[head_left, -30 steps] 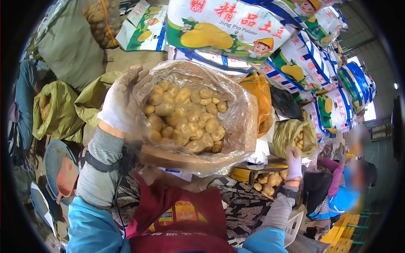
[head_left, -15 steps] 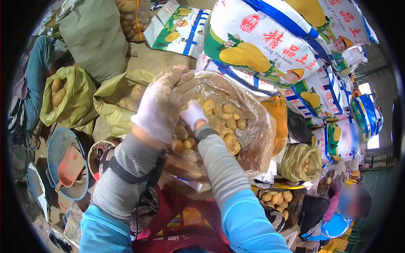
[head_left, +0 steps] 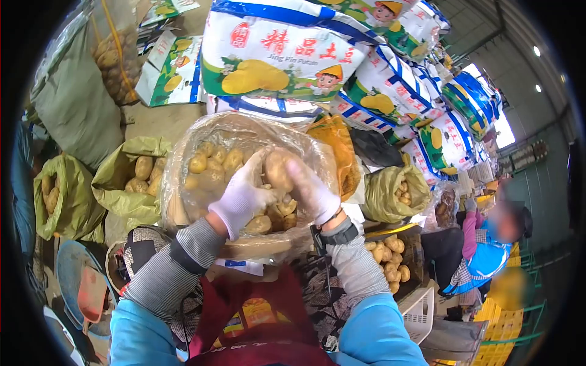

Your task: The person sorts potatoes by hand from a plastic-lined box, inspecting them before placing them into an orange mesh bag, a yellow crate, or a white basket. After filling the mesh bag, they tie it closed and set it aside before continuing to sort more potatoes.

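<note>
A large potato (head_left: 279, 171) is held between my two gloved hands, above a box lined with clear plastic (head_left: 318, 146). My left hand (head_left: 243, 198) presses its left side, fingers up along the skin. From the other side my right hand (head_left: 314, 194) grips it with dirt-stained glove fingers. Several potatoes (head_left: 213, 163) lie in the lined box on the left, and more potatoes (head_left: 278, 216) show below my hands. My forearms hide part of the box's near edge.
Green sacks of potatoes (head_left: 67, 204) (head_left: 125, 195) stand at left, another green sack (head_left: 397, 198) at right. Printed potato cartons (head_left: 281, 55) are piled behind. A blue basin (head_left: 73, 262) holds a red scoop (head_left: 91, 296). A co-worker (head_left: 488, 250) sits at right beside a potato crate (head_left: 390, 259).
My view has turned to the right, so the box appears further left. My hands, earlier at the left and middle of the box, now meet around one potato above it.
</note>
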The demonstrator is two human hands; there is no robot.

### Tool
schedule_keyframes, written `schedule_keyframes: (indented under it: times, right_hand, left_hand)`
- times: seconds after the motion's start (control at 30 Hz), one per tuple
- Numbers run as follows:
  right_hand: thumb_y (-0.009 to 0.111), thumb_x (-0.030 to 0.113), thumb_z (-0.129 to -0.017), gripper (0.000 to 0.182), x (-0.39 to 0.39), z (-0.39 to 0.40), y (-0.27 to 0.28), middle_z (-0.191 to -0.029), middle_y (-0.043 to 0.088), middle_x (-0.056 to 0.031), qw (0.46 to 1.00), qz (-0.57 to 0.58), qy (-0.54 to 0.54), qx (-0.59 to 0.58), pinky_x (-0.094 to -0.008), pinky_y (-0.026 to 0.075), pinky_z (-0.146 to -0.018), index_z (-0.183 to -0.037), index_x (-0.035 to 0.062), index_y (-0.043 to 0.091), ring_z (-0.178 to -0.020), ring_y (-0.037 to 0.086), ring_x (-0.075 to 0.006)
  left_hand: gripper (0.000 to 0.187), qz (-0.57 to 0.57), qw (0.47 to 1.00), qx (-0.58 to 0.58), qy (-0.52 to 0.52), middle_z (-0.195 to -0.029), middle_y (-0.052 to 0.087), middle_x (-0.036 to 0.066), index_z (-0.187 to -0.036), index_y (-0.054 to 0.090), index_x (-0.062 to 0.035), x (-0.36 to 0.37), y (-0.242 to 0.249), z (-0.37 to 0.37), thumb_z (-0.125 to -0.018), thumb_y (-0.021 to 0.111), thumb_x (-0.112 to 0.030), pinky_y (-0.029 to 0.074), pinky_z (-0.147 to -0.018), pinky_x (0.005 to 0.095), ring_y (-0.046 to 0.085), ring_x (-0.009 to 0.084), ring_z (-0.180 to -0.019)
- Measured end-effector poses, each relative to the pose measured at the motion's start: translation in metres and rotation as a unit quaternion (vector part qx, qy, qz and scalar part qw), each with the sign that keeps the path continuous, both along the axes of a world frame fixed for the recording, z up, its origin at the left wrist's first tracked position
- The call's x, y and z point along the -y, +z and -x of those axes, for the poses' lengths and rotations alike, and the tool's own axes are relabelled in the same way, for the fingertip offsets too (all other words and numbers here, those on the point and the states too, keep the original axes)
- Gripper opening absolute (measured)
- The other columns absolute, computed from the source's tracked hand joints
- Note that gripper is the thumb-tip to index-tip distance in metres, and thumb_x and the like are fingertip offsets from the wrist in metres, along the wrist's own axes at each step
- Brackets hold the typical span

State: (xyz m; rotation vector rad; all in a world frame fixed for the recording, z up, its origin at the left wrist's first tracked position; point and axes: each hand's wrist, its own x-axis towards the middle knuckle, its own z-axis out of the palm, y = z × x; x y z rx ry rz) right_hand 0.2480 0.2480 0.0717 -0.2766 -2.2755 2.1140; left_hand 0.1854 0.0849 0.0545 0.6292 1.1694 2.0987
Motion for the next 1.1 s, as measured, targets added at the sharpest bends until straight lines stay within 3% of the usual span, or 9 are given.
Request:
schedule_keyframes:
  times: [0.07, 0.13, 0.3, 0.4, 0.53, 0.6, 0.8, 0.9, 1.1]
  right_hand:
    - [0.064, 0.057, -0.089, 0.075, 0.002, -0.016, 0.011, -0.110, 0.066, -0.0152, 0.975, -0.218, -0.039, -0.013, -0.0290, 0.052, -0.069, -0.136, 0.0011, 0.049, -0.087, 0.065, -0.0207]
    - [0.068, 0.054, -0.087, 0.076, -0.005, -0.021, -0.001, -0.110, 0.066, -0.0191, 0.927, -0.367, -0.069, -0.022, -0.0336, 0.054, -0.078, -0.136, -0.0004, 0.048, -0.094, 0.065, -0.0243]
    - [0.057, 0.039, -0.099, 0.046, -0.008, -0.032, 0.025, -0.104, 0.068, -0.0255, 0.984, -0.135, -0.106, 0.048, -0.0385, 0.053, -0.084, -0.116, -0.0032, 0.063, -0.093, 0.066, -0.0350]
    - [0.055, 0.037, -0.100, 0.041, -0.020, -0.026, 0.023, -0.106, 0.068, -0.0251, 0.967, -0.204, -0.134, 0.075, -0.0390, 0.053, -0.082, -0.114, -0.0004, 0.065, -0.089, 0.066, -0.0378]
    - [0.059, 0.045, -0.096, 0.049, -0.020, -0.018, 0.009, -0.099, 0.069, -0.0246, 0.918, -0.349, -0.157, -0.107, -0.0439, 0.053, -0.078, -0.124, 0.0052, 0.060, -0.087, 0.067, -0.0417]
    - [0.060, 0.049, -0.093, 0.054, -0.012, -0.019, 0.001, -0.095, 0.069, -0.0248, 0.901, -0.382, -0.153, -0.139, -0.0467, 0.053, -0.077, -0.128, 0.0075, 0.057, -0.087, 0.066, -0.0440]
    - [0.058, 0.051, -0.093, 0.049, -0.004, -0.025, 0.019, -0.086, 0.068, -0.0242, 0.908, -0.402, -0.112, -0.032, -0.0498, 0.051, -0.072, -0.113, 0.0063, 0.064, -0.081, 0.065, -0.0431]
    - [0.055, 0.044, -0.097, 0.041, -0.003, -0.028, 0.024, -0.082, 0.067, -0.0232, 0.895, -0.421, -0.126, -0.083, -0.0481, 0.051, -0.069, -0.103, 0.0048, 0.067, -0.079, 0.065, -0.0418]
    - [0.054, 0.026, -0.099, 0.027, -0.015, -0.020, 0.023, -0.087, 0.068, -0.0224, 0.915, -0.370, -0.156, -0.040, -0.0412, 0.053, -0.070, -0.111, 0.0048, 0.066, -0.077, 0.064, -0.0402]
  left_hand:
    - [0.090, 0.055, 0.982, -0.178, 0.045, -0.142, 0.047, 0.012, -0.151, 0.029, -0.0023, -0.007, -0.010, -0.005, -0.074, 0.076, 0.011, 0.049, -0.102, 0.0333, 0.054, 0.0202, -0.122]
    - [0.093, 0.080, 0.991, -0.108, 0.003, -0.144, 0.045, 0.011, -0.151, 0.028, -0.0027, -0.008, -0.012, -0.011, -0.072, 0.076, 0.013, 0.049, -0.102, 0.0337, 0.053, 0.0189, -0.123]
    - [0.086, -0.019, 0.989, 0.126, -0.071, -0.141, 0.047, 0.009, -0.148, 0.032, -0.0024, -0.016, 0.013, -0.018, -0.073, 0.073, 0.014, 0.050, -0.101, 0.0333, 0.051, 0.0190, -0.126]
    - [0.080, -0.002, 0.995, 0.079, -0.066, -0.139, 0.049, 0.007, -0.145, 0.035, -0.0037, -0.022, 0.015, -0.016, -0.075, 0.071, 0.012, 0.050, -0.101, 0.0338, 0.051, 0.0190, -0.126]
    - [0.076, 0.112, 0.973, -0.191, 0.059, -0.134, 0.053, 0.012, -0.140, 0.043, -0.0038, -0.025, 0.006, -0.012, -0.072, 0.075, 0.003, 0.049, -0.100, 0.0373, 0.054, 0.0265, -0.124]
    - [0.075, 0.339, 0.833, -0.423, 0.109, -0.131, 0.055, 0.016, -0.138, 0.047, -0.0036, -0.014, 0.034, -0.014, -0.069, 0.077, -0.001, 0.047, -0.100, 0.0383, 0.054, 0.0309, -0.123]
    - [0.082, 0.158, 0.875, -0.445, 0.106, -0.132, 0.054, 0.022, -0.140, 0.048, -0.0092, -0.013, 0.020, -0.008, -0.063, 0.077, 0.000, 0.044, -0.104, 0.0411, 0.054, 0.0379, -0.118]
    - [0.083, 0.149, 0.910, -0.386, 0.037, -0.140, 0.053, 0.015, -0.144, 0.043, -0.0024, -0.011, 0.018, -0.002, -0.069, 0.078, -0.001, 0.042, -0.106, 0.0344, 0.052, 0.0248, -0.128]
    - [0.075, 0.006, 0.988, 0.083, -0.134, -0.138, 0.054, 0.008, -0.146, 0.038, -0.0007, -0.007, 0.035, -0.009, -0.080, 0.072, 0.003, 0.042, -0.106, 0.0314, 0.050, 0.0176, -0.128]
